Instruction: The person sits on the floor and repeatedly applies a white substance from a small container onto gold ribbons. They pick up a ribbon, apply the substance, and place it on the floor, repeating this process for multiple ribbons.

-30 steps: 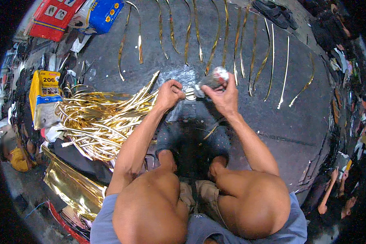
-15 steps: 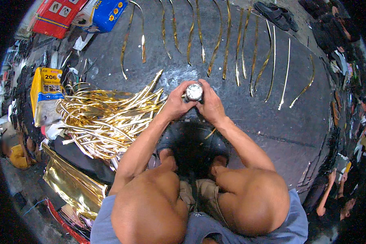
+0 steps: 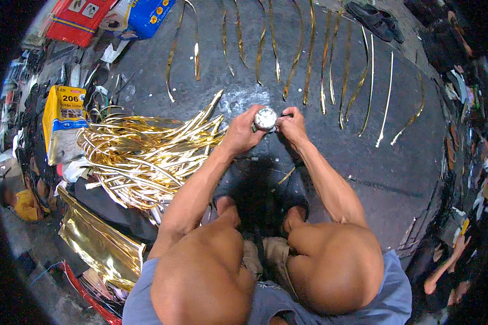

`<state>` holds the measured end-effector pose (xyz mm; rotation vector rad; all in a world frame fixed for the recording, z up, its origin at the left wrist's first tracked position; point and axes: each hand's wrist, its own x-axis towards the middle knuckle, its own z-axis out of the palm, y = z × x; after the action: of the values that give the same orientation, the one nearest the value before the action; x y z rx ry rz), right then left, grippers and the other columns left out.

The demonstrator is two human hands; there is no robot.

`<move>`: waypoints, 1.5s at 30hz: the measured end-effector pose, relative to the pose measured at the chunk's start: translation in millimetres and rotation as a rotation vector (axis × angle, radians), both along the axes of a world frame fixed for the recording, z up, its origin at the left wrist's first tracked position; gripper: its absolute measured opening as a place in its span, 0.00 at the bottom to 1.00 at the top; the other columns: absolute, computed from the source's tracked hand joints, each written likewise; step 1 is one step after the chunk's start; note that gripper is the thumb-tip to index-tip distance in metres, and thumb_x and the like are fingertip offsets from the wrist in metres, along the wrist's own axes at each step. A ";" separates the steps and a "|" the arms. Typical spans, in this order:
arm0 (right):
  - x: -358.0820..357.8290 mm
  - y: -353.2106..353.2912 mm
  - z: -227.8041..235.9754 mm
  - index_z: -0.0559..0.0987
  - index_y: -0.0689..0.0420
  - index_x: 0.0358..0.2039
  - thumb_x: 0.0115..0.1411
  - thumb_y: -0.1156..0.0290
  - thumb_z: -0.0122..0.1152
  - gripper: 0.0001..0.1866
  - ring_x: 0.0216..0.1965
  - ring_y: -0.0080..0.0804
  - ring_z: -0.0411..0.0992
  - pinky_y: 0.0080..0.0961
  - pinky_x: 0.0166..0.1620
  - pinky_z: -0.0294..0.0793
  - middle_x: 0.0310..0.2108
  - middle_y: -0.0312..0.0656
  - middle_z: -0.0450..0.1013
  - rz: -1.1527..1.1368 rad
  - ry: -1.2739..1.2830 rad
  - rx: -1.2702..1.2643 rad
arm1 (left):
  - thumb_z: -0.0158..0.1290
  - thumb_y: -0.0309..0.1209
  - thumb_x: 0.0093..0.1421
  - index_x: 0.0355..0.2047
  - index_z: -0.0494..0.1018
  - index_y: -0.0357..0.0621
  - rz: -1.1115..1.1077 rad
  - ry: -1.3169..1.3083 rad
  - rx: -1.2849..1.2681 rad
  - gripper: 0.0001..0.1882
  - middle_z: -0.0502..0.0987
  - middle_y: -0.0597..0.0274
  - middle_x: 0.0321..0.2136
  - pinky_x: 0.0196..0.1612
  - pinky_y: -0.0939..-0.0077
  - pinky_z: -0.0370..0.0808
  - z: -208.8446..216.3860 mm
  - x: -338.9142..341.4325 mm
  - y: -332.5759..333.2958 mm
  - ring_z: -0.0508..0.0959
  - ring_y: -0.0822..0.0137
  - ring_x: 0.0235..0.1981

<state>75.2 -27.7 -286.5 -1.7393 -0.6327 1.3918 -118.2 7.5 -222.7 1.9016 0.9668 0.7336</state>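
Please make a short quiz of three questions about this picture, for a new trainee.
1. True or false: both hands hold the round tin.
2. The heap of gold strips lies on which side of the person? A) left B) right C) behind
3. Fill in: the single strips laid in a row are beyond the hands, on the dark ____.

Key: 1 true: left hand and right hand meet on it. 2 A. 3 floor.

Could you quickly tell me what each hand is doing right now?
Left hand: closed around the small round silver tin.
Right hand: fingers pinched on the tin's right side.
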 end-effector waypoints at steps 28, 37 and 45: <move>236.8 144.7 380.1 0.73 0.57 0.37 0.59 0.80 0.66 0.10 0.29 0.30 0.75 0.24 0.33 0.75 0.31 0.41 0.75 -0.307 -0.342 1.043 | 0.57 0.25 0.53 0.66 0.63 0.40 0.209 0.112 0.128 0.37 0.69 0.42 0.62 0.68 0.57 0.65 10.3 -23.2 28.9 0.69 0.46 0.65; 295.1 89.1 193.8 0.78 0.58 0.40 0.54 0.60 0.78 0.21 0.34 0.29 0.77 0.30 0.40 0.77 0.34 0.38 0.79 -0.416 -0.999 0.929 | 0.59 0.40 0.56 0.35 0.86 0.44 0.507 0.733 -0.145 0.14 0.84 0.45 0.31 0.45 0.54 0.79 -7.5 -68.4 68.4 0.85 0.45 0.37; 176.3 -26.8 21.9 0.77 0.58 0.42 0.58 0.71 0.68 0.13 0.33 0.31 0.79 0.31 0.39 0.78 0.33 0.40 0.81 -0.220 -0.949 0.236 | 0.60 0.29 0.64 0.38 0.83 0.37 0.893 -0.299 -0.265 0.08 0.80 0.67 0.24 0.27 0.83 0.70 23.8 -102.2 70.7 0.78 0.76 0.24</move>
<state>251.5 -54.5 -264.5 -2.1375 -1.0032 0.2539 -220.4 78.2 -199.0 1.0336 1.6262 1.2709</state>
